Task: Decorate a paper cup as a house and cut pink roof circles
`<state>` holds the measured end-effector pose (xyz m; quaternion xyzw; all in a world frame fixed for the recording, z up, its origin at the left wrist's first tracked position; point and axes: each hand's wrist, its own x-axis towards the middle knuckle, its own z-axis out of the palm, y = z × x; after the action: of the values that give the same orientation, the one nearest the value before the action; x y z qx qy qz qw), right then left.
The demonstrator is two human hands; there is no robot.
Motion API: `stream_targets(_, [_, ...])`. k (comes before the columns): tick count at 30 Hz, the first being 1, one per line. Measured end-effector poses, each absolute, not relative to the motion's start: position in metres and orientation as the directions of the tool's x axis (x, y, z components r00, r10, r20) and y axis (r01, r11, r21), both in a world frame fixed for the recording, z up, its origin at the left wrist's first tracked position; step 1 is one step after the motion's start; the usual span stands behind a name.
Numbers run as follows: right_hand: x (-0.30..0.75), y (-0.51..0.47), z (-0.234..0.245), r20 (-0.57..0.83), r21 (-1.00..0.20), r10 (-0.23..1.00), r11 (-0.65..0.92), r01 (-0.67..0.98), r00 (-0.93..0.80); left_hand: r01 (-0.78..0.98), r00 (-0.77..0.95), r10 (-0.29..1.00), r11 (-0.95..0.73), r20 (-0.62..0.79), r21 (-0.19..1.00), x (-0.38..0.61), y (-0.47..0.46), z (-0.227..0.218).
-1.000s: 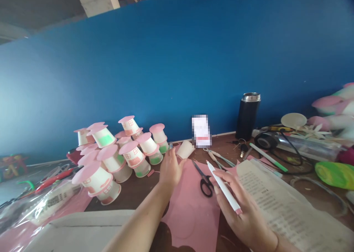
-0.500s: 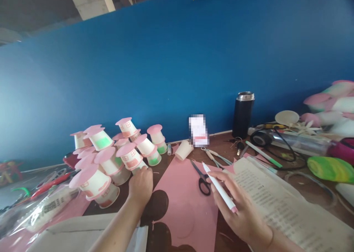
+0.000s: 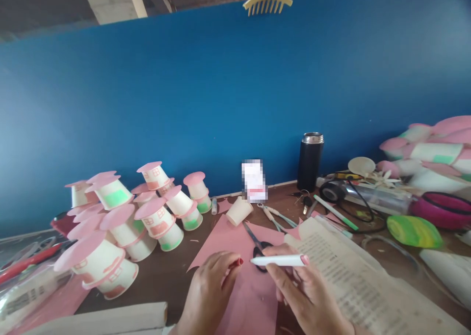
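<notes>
My right hand [image 3: 300, 286] grips a white marker [image 3: 277, 260] with a pink end, held nearly level with its tip pointing left. Just left of that tip is my left hand [image 3: 213, 288], fingers pinched together. A small reddish spot shows at its fingertips, too small to name. Both hands are over a pink paper sheet [image 3: 253, 305] with cut-out edges. Black-handled scissors [image 3: 253, 237] lie on the sheet, partly hidden behind my right hand. Beyond them a plain paper cup [image 3: 239, 211] rests on its side.
Stacked paper cups with pink tops [image 3: 154, 217] stand at left. A phone [image 3: 253, 180] leans on the blue wall, near a black flask [image 3: 311, 161] and pliers [image 3: 275, 216]. A printed page [image 3: 342, 271], a green marker [image 3: 336, 212] and more cups [image 3: 436, 151] are at right.
My left hand has moved from the stacked cups to the middle, fingers pinched. The marker in my right hand has turned from slanting upward to nearly level. The view has shifted slightly right.
</notes>
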<state>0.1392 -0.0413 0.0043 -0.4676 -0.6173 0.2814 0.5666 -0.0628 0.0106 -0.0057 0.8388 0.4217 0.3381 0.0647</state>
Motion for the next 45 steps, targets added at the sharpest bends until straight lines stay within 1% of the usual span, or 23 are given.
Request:
stream_targets(3, [0.139, -0.04, 0.003, 0.493, -0.836, 0.87, 0.471, 0.281, 0.008, 0.639, 0.457, 0.694, -0.691, 0.556, 0.338, -0.065, 0.011, -0.009])
stream_targets(6, [0.138, -0.039, 0.004, 0.554, -0.782, 0.832, 0.533, 0.322, -0.031, 0.63, 0.458, 0.664, -0.711, 0.59, 0.311, -0.065, 0.01, -0.008])
stream_targets(9, [0.138, -0.038, 0.004, 0.584, -0.748, 0.81, 0.562, 0.353, -0.053, 0.632, 0.45, 0.657, -0.712, 0.605, 0.305, -0.064, 0.009, -0.008])
stream_targets(12, [0.138, -0.038, 0.002, 0.579, -0.742, 0.812, 0.562, 0.367, -0.073, 0.629, 0.451, 0.663, -0.711, 0.597, 0.314, -0.062, 0.007, -0.006])
stream_targets(19, [0.138, -0.037, -0.004, 0.526, -0.766, 0.841, 0.533, 0.361, -0.125, 0.605, 0.497, 0.638, -0.741, 0.588, 0.292, -0.059, 0.002, -0.003])
stream_targets(22, [0.137, -0.037, -0.005, 0.486, -0.798, 0.867, 0.492, 0.348, -0.111, 0.595, 0.511, 0.631, -0.75, 0.584, 0.29, -0.057, 0.001, -0.003])
stream_targets(27, [0.132, -0.038, 0.0, 0.393, -0.862, 0.917, 0.393, 0.321, -0.068, 0.528, 0.526, 0.57, -0.801, 0.631, 0.283, -0.058, 0.001, -0.004])
stream_targets(32, [0.125, -0.04, 0.007, 0.428, -0.858, 0.904, 0.412, 0.306, -0.015, 0.523, 0.518, 0.533, -0.817, 0.669, 0.245, -0.06, -0.002, -0.005])
stream_targets(34, [0.124, -0.041, 0.008, 0.413, -0.869, 0.911, 0.397, 0.295, -0.009, 0.521, 0.516, 0.524, -0.82, 0.677, 0.238, -0.06, -0.003, -0.005])
stream_targets(38, [0.123, -0.042, 0.008, 0.374, -0.892, 0.927, 0.354, 0.281, 0.019, 0.518, 0.508, 0.545, -0.812, 0.667, 0.269, -0.059, -0.005, -0.005])
stream_targets(40, [0.122, -0.042, 0.007, 0.338, -0.91, 0.941, 0.323, 0.259, 0.012, 0.53, 0.502, 0.557, -0.803, 0.662, 0.273, -0.057, -0.005, -0.005])
stream_targets(42, [0.124, -0.038, 0.008, 0.271, -0.936, 0.962, 0.271, 0.222, -0.035, 0.553, 0.495, 0.569, -0.789, 0.656, 0.267, -0.056, -0.004, -0.005])
stream_targets(43, [0.126, -0.035, 0.009, 0.226, -0.956, 0.973, 0.23, 0.184, -0.038, 0.567, 0.491, 0.579, -0.78, 0.651, 0.266, -0.056, -0.004, -0.005])
stream_targets(45, [0.135, -0.027, 0.01, 0.144, -0.987, 0.99, 0.143, 0.074, 0.007, 0.596, 0.485, 0.59, -0.763, 0.646, 0.25, -0.056, -0.003, -0.004])
